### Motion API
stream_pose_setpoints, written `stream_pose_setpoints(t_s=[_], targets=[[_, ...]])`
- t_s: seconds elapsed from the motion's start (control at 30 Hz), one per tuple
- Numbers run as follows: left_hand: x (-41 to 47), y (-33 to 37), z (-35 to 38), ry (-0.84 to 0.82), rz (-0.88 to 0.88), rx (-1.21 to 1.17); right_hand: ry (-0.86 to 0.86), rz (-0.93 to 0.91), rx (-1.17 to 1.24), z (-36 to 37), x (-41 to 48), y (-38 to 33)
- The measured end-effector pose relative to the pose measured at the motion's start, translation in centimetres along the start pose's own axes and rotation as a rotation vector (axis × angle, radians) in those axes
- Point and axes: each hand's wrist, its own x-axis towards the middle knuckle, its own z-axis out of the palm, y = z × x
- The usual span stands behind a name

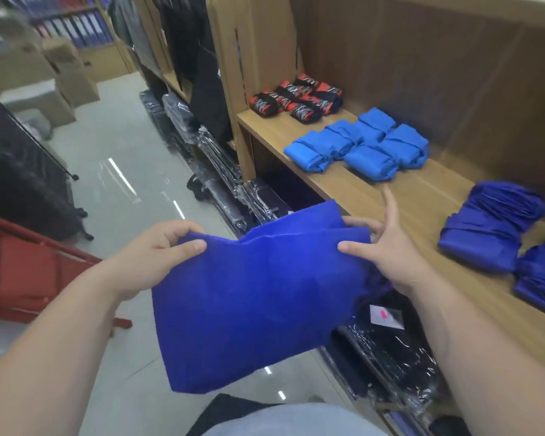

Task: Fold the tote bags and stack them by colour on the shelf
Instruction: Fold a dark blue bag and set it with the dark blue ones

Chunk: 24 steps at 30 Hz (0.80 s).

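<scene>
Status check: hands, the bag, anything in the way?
Left hand, right hand pinch dark blue bag midair. Dark blue stack on shelf, right. No obstruction seen.

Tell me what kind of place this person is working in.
Probably a shop stockroom: a wooden shelf holds light blue bags and dark blue stacks, folded and grouped by colour; plastic-wrapped goods lie below it, and cardboard boxes stand further back.

shelf (337, 180): long, light brown wood | far end: red-and-black bundles (296, 100) side by side | middle: light blue folded bags (359, 143) bunched close, touching | near end: dark blue folded bags (491, 228) in a pile, second dark blue pile (541, 272) just beside it | floor (117, 158): grey, shiny, with dark wrapped packs (221, 180) along the shelf's foot
</scene>
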Motion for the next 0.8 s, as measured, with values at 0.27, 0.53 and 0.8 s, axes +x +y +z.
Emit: stream_pose_setpoints(t_s=[0.27, 0.53, 0.8], targets=[[6.5, -0.5, -4.4, 0.115, 0.09, 0.166, 0.047, -0.125, -0.4, 1.2, 3.5, -2.3], [14.0, 0.0, -5.5, -0.343, 0.202, 0.361, 0.145, -0.181, -0.435, 6.4, 5.2, -7.6], [17.4, 3.5, -2.2, -0.461, 0.545, 0.452, 0.495, -0.192, -0.561, 9.8, 4.7, -9.4]])
